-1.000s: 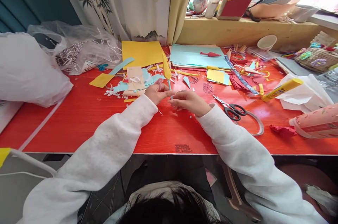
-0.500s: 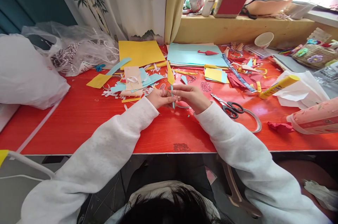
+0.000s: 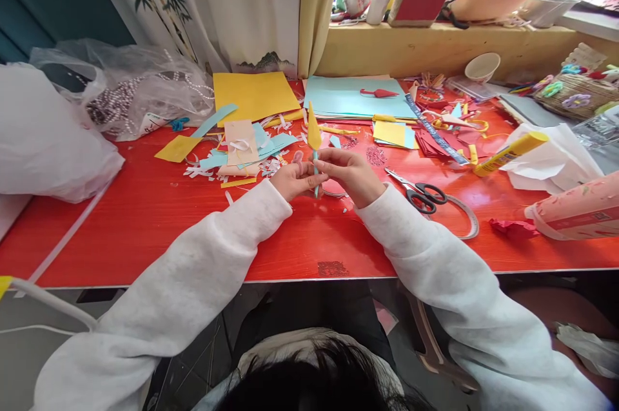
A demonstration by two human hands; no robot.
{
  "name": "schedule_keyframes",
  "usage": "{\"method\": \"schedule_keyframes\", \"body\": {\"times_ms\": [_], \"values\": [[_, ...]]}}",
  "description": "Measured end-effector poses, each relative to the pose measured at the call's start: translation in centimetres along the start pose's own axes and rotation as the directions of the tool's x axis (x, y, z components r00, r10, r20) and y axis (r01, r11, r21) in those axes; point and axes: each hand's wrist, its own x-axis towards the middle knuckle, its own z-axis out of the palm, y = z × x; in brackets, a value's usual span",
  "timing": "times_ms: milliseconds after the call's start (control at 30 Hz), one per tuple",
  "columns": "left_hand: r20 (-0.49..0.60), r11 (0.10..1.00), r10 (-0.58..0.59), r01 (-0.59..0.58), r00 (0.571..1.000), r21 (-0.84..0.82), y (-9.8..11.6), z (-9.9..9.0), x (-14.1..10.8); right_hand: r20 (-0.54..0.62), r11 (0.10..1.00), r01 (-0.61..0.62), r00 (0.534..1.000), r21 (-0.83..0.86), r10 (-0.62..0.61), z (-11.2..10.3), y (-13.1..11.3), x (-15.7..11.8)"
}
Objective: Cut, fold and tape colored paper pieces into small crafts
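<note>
The left hand (image 3: 296, 180) and the right hand (image 3: 352, 176) each had the grip clamped on a blue stem (image 3: 316, 191), topped by a yellow pointed piece (image 3: 314, 132). The stem was nearly vertical above the table (image 3: 294, 243) (black-handled scissors (image 3: 420, 198) lay to its right).

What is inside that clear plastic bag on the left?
Strings of shiny beads show through the clear bag. Anything beneath the bead pile, or behind the white bag in front, is covered and can't be seen.
</note>
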Motion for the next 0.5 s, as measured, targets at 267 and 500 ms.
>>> {"method": "schedule_keyframes", "body": {"times_ms": [267,500], "values": [[-0.030,0.999,0.034,-0.035,0.999,-0.013,-0.38,-0.30,0.16,-0.044,0.996,0.093,0.995,-0.010,-0.093,0.03,0.48,0.40],[0.029,0.988,-0.131,0.133,0.991,-0.076,0.48,-0.29,-0.25,-0.113,0.996,0.079,0.991,0.051,-0.073,-0.16,0.46,0.48]]}}
